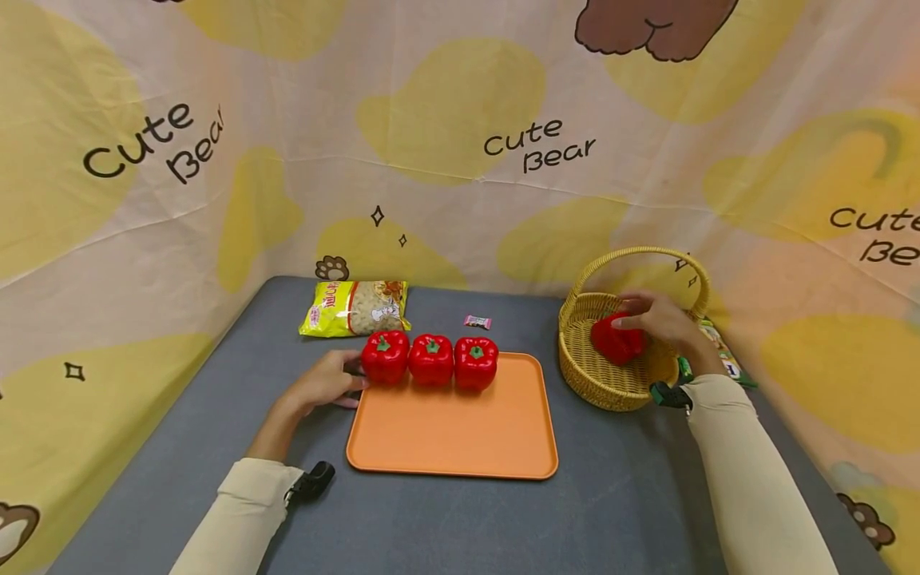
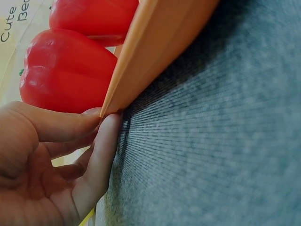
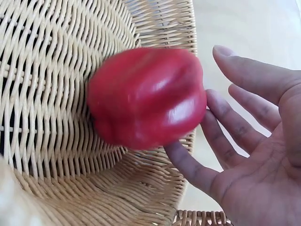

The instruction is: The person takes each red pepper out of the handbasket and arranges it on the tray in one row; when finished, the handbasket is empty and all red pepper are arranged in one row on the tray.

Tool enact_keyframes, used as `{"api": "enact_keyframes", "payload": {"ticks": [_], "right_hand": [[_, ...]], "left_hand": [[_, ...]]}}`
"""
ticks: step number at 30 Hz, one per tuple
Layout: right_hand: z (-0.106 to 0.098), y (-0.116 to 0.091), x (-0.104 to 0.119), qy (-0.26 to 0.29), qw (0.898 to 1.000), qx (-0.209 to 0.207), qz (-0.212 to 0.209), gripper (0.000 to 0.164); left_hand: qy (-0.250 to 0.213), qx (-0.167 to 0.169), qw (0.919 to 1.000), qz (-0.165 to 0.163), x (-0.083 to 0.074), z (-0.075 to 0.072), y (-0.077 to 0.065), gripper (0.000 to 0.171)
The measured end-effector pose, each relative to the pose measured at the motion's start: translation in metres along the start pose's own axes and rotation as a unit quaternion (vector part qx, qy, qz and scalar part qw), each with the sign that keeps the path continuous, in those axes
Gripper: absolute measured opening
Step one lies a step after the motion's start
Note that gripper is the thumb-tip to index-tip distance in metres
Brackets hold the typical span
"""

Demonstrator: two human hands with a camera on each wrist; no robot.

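Observation:
My left hand (image 1: pixel 325 380) pinches the left rim of the orange tray (image 1: pixel 453 435) between thumb and finger; the left wrist view shows the tray edge (image 2: pixel 146 52) between them. Along the tray's far side sit three red bell peppers, left (image 1: pixel 384 359), middle (image 1: pixel 431 361) and right (image 1: pixel 476 364). At the right, my right hand (image 1: pixel 664 323) reaches into a wicker basket (image 1: pixel 592 391). Another red bell pepper (image 3: pixel 148 99) lies inside it. My right fingers (image 3: pixel 193 167) are spread and touch this pepper, while the thumb stays apart from it.
A yellow snack bag (image 1: pixel 355 308) lies behind the tray at the far left. One small pink-wrapped candy (image 1: pixel 477 322) is near the back edge. A green packet (image 1: pixel 726 355) sits partly hidden behind the right arm. The basket's handle (image 1: pixel 636 251) arches upward.

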State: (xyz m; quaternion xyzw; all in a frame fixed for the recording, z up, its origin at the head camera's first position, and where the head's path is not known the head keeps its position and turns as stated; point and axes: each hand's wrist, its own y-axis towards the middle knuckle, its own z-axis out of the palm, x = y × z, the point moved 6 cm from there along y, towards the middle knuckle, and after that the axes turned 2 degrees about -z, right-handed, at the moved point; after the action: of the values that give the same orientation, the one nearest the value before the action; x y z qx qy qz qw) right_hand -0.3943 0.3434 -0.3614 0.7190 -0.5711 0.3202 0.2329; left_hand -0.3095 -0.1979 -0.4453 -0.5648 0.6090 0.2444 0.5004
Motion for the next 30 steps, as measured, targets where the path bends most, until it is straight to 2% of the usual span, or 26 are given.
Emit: {"api": "enact_keyframes", "payload": {"ticks": [8,13,22,30], "right_hand": [[0.004,0.002,0.000,-0.001,1.000,0.008,-0.005,0.067],[0.005,0.000,0.000,-0.021,1.000,0.019,-0.012,0.067],[0.010,-0.007,-0.004,-0.021,0.999,0.047,0.014,0.065],[0.012,-0.011,-0.002,-0.022,0.999,0.045,0.019,0.059]], "left_hand": [[0.000,0.002,1.0000,0.007,0.000,0.000,-0.002,0.052],[-0.001,0.000,1.0000,0.007,0.002,0.000,0.000,0.050],[0.003,0.000,1.0000,0.003,0.002,0.000,0.001,0.052],[0.004,-0.001,1.0000,-0.001,0.003,0.000,0.003,0.051]]}}
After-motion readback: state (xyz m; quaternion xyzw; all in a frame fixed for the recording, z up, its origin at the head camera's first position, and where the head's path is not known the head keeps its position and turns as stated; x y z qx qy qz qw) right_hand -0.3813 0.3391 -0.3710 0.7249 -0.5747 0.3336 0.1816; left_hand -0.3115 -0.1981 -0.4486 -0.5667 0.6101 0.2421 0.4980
